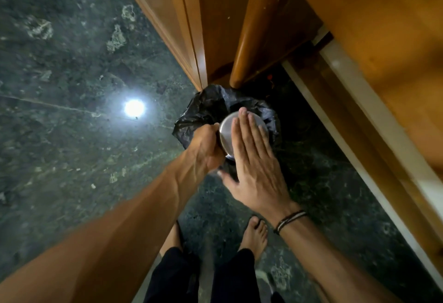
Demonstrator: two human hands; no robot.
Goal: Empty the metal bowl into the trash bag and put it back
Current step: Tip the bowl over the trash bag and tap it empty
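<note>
metal bowl (227,135) upturned over trash bag (199,113), left hand (206,144) gripping, right hand (254,163) flat

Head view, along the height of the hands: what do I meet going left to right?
Bright round light reflection on the dark stone floor → left hand gripping the upturned round metal bowl → flat open right hand → white-edged wooden furniture base.

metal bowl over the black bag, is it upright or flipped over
Flipped over: the round metal bowl shows its flat base upward above the black plastic trash bag. The left hand grips its side; the right hand lies flat on the base.
</note>
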